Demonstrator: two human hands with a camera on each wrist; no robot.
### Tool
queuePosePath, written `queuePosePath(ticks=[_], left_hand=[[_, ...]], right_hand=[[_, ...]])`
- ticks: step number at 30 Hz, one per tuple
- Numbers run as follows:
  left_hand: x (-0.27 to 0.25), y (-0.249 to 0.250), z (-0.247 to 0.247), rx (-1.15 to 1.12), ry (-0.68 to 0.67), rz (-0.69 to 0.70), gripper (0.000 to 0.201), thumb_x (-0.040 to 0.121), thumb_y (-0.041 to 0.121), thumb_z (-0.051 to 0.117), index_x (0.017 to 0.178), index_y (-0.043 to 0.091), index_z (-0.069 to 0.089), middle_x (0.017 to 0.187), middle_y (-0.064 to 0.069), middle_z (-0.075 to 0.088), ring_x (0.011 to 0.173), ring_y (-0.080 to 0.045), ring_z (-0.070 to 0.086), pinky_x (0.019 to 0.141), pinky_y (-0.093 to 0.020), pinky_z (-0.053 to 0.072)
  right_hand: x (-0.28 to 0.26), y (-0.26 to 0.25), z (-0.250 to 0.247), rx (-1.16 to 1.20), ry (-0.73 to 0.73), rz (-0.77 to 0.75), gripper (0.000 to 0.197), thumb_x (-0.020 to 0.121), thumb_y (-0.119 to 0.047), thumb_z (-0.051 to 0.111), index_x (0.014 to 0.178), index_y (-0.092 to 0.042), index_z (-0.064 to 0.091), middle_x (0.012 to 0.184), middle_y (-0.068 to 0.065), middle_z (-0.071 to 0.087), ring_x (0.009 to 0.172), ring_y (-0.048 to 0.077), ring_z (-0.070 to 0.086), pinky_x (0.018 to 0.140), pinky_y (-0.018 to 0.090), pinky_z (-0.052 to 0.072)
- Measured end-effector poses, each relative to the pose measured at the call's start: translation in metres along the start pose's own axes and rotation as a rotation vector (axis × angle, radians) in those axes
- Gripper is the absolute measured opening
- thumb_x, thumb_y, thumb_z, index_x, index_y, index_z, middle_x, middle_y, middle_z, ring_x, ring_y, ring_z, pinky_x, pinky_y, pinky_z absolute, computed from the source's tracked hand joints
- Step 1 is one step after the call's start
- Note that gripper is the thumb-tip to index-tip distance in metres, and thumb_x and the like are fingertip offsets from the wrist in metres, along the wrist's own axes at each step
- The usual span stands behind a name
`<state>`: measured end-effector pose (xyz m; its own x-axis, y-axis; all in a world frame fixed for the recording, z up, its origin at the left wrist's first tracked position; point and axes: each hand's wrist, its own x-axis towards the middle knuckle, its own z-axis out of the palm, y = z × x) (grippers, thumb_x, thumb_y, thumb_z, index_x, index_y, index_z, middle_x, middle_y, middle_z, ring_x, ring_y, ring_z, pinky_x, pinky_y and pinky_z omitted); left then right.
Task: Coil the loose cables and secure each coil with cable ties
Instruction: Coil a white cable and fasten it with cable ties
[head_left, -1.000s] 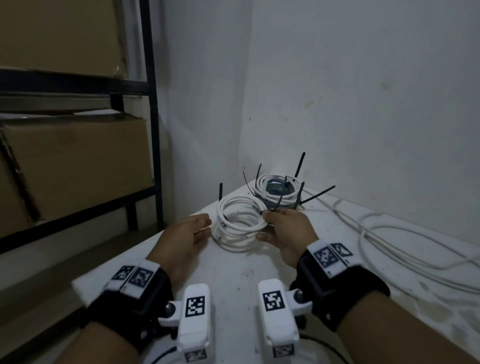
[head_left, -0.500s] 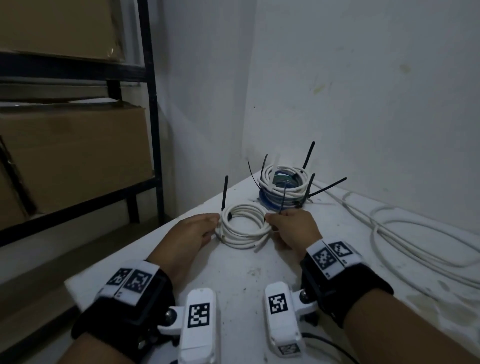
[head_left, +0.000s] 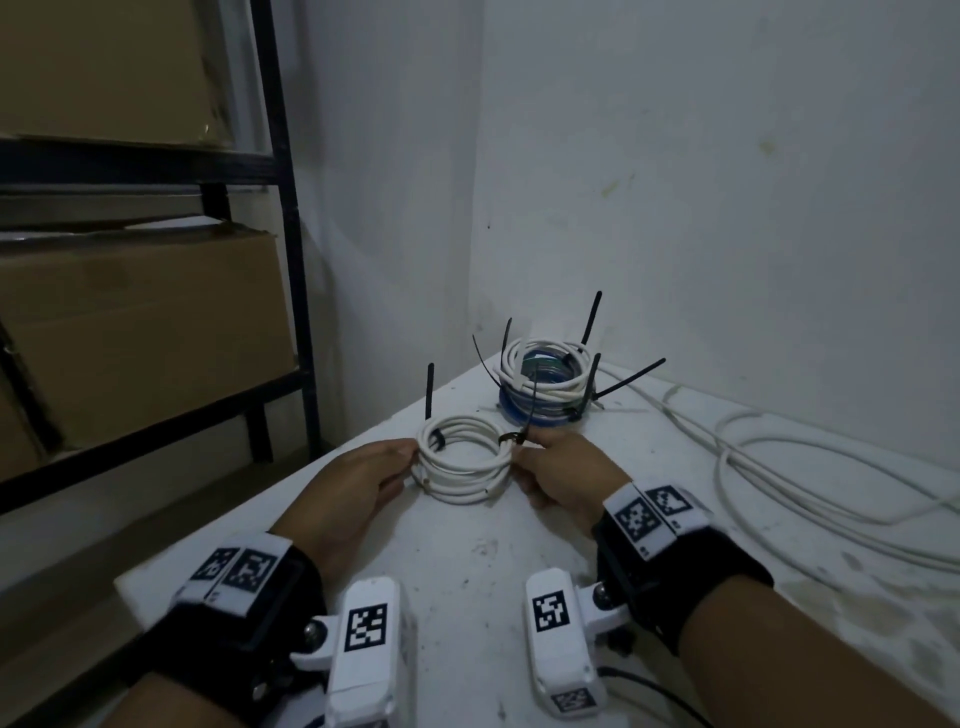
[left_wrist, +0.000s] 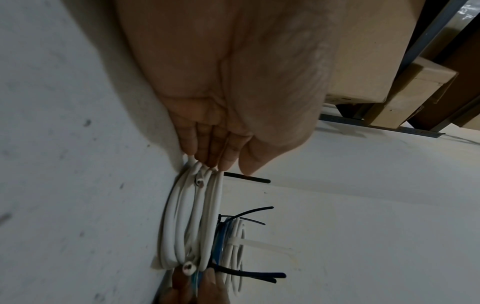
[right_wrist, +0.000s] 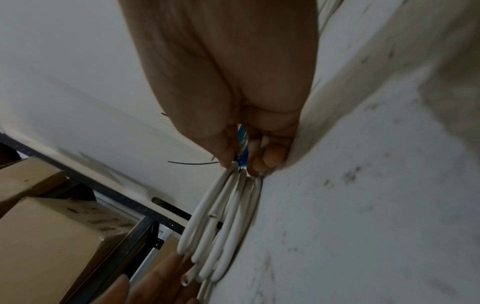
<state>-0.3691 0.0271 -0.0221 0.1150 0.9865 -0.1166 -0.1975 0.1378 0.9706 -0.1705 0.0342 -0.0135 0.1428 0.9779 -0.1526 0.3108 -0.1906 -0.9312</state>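
A white cable coil (head_left: 462, 465) lies flat on the white table (head_left: 467, 561), between my hands. My left hand (head_left: 382, 467) touches the coil's left rim with nearly straight fingers (left_wrist: 207, 156), the thumb beside an upright black cable tie (head_left: 429, 389). My right hand (head_left: 553, 470) pinches the coil's right rim (right_wrist: 233, 197) between thumb and fingers, just by a second black tie (head_left: 511, 439) wrapped round the strands. Two cut cable ends (left_wrist: 187, 267) show at the coil.
A stack of tied coils (head_left: 545, 379), white over blue, stands behind with several tie tails sticking out. Loose white cable (head_left: 769, 467) sprawls over the table's right side. A black shelf rack (head_left: 291, 260) with cardboard boxes (head_left: 140, 332) stands left. Walls close the far corner.
The right hand has lowered the tilted coil flat onto the table. The left hand, apart from it a second ago, has come up against its left rim.
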Motion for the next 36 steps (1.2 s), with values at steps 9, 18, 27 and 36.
queuePosePath(ticks=[9,18,27,36], left_hand=[[-0.001,0.007,-0.005,-0.122,0.129,0.016,0.019,0.098,0.009,0.045,0.114,0.007,0.055,0.103,-0.009,0.061,0.083,-0.015,0.064,0.071,-0.027,0.058],[-0.017,0.046,0.036,0.131,0.188,0.166,0.056,0.1,0.009,0.04,0.061,0.025,0.075,0.068,0.004,0.07,0.059,-0.003,0.067,0.056,-0.018,0.056],[-0.133,0.012,0.277,0.317,-0.408,0.286,0.013,0.09,0.003,0.055,0.09,0.007,0.067,0.087,-0.012,0.069,0.083,-0.024,0.061,0.072,-0.032,0.044],[-0.145,-0.059,0.433,1.085,-0.785,0.502,0.028,0.091,0.027,0.06,0.118,0.019,0.064,0.123,0.0,0.061,0.11,-0.01,0.057,0.087,-0.015,0.04]], right_hand=[[-0.087,0.016,-0.061,0.248,0.042,0.089,0.013,0.094,-0.011,0.053,0.083,-0.005,0.058,0.075,0.013,0.055,0.056,0.02,0.047,0.046,0.026,0.038],[-0.213,0.064,-0.198,0.272,0.309,0.131,0.017,0.093,-0.015,0.055,0.09,-0.003,0.066,0.078,0.01,0.065,0.056,0.017,0.055,0.044,0.024,0.041],[-0.295,0.127,-0.312,0.51,0.719,0.141,0.014,0.093,-0.009,0.055,0.087,0.001,0.064,0.074,0.014,0.062,0.057,0.021,0.052,0.047,0.028,0.043],[-0.293,0.178,-0.344,0.559,0.983,0.216,0.025,0.095,-0.012,0.043,0.072,-0.006,0.053,0.056,0.011,0.044,0.047,0.02,0.035,0.045,0.028,0.032]])
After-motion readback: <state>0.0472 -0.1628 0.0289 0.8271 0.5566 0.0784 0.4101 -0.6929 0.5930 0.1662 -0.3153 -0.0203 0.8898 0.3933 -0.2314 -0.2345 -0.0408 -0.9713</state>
